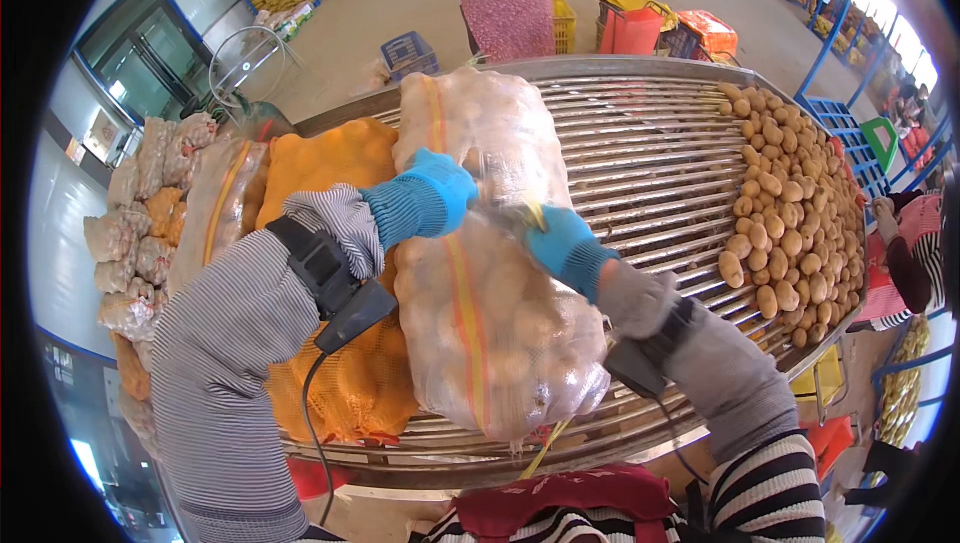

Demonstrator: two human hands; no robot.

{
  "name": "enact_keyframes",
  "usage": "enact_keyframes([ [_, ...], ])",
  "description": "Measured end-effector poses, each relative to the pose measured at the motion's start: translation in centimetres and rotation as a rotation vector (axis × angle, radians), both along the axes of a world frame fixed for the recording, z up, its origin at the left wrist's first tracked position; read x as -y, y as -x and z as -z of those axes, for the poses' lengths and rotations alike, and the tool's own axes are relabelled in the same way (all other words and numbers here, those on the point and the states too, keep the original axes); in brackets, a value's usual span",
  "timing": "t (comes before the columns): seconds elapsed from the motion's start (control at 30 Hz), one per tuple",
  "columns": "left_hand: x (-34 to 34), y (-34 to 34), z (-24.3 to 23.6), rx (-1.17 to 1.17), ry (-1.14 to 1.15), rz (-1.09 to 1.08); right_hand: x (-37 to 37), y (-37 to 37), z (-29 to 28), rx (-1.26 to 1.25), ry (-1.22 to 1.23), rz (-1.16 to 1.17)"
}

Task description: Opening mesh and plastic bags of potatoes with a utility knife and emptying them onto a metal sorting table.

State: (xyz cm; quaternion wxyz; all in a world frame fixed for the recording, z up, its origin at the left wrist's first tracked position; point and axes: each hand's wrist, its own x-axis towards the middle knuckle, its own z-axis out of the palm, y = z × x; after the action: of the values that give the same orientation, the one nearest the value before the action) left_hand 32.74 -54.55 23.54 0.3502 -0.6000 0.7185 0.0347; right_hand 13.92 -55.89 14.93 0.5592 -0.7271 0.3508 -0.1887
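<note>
A large translucent mesh sack of potatoes (500,343), with a yellow and red stripe, lies across a slatted metal table (640,143). On its middle my left hand (440,191), in a blue knit glove, is closed and appears to grip the sack's covering. My right hand (562,243), also blue-gloved, is closed just to the right. A short yellow strip shows at its fingers, and a greyish blur lies between both hands; I cannot make out what it holds. A darker patch beside my left hand shows potatoes more plainly.
Orange mesh sacks (345,373) lie left of the translucent one, with many stacked sacks (140,243) beyond. Loose potatoes (785,213) heap at the table's right end. A person in a pink apron (508,8) stands across the table. Cables hang from devices strapped to my forearms.
</note>
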Motion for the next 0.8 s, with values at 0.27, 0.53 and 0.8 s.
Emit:
enact_keyframes([
  [0.27, -4.3, 0.4, 0.0, 0.033, 0.015, 0.079, -2.6, 6.2, -2.1, 0.383, -0.462, 0.27],
  [0.53, -7.2, -3.2, 4.6, -0.433, 0.222, 0.057, -5.9, 0.9, -1.5, -0.243, 0.542, 0.032],
  [0.8, -8.3, -3.8, 4.2, -0.306, 0.324, 0.168, -7.7, -1.3, 0.5, -0.218, 0.507, 0.157],
])
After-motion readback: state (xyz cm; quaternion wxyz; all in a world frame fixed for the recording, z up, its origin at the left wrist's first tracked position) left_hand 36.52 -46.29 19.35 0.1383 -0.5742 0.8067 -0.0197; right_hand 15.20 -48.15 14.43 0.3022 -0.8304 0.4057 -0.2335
